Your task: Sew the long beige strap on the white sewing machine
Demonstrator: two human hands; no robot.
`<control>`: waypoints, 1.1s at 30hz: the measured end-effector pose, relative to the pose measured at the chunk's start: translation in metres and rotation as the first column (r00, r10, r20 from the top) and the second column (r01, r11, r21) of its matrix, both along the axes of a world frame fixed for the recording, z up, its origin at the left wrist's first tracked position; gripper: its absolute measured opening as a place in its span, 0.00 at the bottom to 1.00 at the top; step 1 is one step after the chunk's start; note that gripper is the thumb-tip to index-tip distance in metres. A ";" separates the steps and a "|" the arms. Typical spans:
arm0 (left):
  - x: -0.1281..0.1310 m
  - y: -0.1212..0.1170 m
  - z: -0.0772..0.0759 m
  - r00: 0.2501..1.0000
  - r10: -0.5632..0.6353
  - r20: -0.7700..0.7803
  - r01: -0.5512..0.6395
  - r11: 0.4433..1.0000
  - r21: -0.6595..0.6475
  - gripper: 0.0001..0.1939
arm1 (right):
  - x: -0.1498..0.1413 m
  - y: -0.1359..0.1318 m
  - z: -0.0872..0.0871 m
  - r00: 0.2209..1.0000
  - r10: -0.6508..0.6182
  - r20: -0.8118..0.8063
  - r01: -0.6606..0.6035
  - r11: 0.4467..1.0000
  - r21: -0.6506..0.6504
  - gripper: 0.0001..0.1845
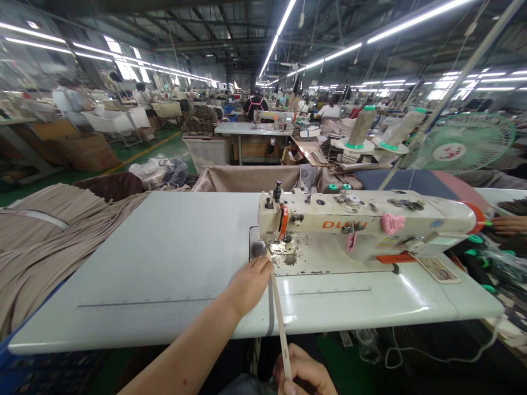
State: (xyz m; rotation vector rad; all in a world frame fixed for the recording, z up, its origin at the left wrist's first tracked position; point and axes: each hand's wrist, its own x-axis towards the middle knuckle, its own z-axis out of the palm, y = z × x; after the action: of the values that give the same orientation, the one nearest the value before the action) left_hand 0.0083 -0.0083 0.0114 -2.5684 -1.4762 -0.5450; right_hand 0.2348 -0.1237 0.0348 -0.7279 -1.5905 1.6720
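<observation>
Left hand [252, 277] rests bunched fingers on the pale strip [279, 307] just before the sewing machine [315, 214]; from my remote view I cannot tell whether it pinches. Right hand [307, 374] grips the strip farther out from the machine, past the desk [164, 247]. Stacked fabric [49, 225] lies left of the machine, thread cones [362, 127] and a green fan [469, 141] behind it; its needle end crowds the left fingertips.

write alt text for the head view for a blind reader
A person's left hand touches a narrow beige fabric strip near the needle of an off-white metal sewing machine, while the right hand grips the strip nearer the body, past the edge of the glossy pale table. Long taupe fabric pieces lie heaped at left.
</observation>
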 end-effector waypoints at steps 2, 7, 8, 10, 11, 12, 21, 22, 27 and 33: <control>0.000 0.000 0.000 1.000 0.002 0.003 -0.002 1.000 0.002 0.15 | -0.003 0.002 0.001 0.999 -0.034 0.008 0.034 0.999 0.009 0.17; 0.002 0.000 0.000 1.000 -0.011 -0.028 0.011 1.000 0.003 0.12 | -0.005 0.005 -0.005 0.973 -0.170 0.154 0.165 0.985 0.050 0.15; 0.002 0.000 0.001 1.000 -0.008 -0.018 0.008 1.000 -0.003 0.11 | -0.006 0.005 -0.006 0.971 -0.173 0.162 0.173 0.985 0.013 0.14; 0.002 0.000 0.002 1.000 0.002 0.011 -0.002 1.000 -0.007 0.09 | -0.006 0.004 -0.008 0.981 -0.152 0.124 0.168 0.977 -0.133 0.15; 0.002 0.000 0.002 1.000 0.008 0.026 -0.008 1.000 -0.006 0.09 | -0.007 0.003 -0.009 0.986 -0.144 0.086 0.159 0.963 -0.216 0.16; 0.002 0.000 0.003 0.999 0.013 0.035 -0.012 1.000 -0.003 0.09 | -0.007 0.002 -0.009 0.989 -0.139 0.051 0.148 0.947 -0.285 0.17; 0.001 0.000 0.002 1.000 -0.006 -0.002 0.006 1.000 0.003 0.10 | -0.007 -0.005 0.001 0.982 -0.172 0.077 0.188 0.929 -0.318 0.21; 0.001 0.000 0.002 1.000 -0.008 -0.009 0.008 1.000 0.001 0.10 | -0.006 -0.005 0.001 0.984 -0.165 0.069 0.178 0.934 -0.309 0.22; 0.001 0.000 0.002 1.000 -0.007 -0.008 0.007 1.000 -0.012 0.10 | -0.006 -0.005 0.003 0.989 -0.134 0.069 0.147 0.954 -0.262 0.23; 0.001 -0.001 0.004 1.000 -0.010 0.006 0.010 1.000 -0.012 0.10 | -0.007 -0.008 0.008 0.988 -0.137 0.073 0.151 0.957 -0.247 0.23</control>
State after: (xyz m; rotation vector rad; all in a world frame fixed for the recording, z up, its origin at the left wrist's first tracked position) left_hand 0.0088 -0.0089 0.0156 -2.5868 -1.4745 -0.5472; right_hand 0.2281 -0.1319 0.0432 -1.0023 -1.3395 1.7766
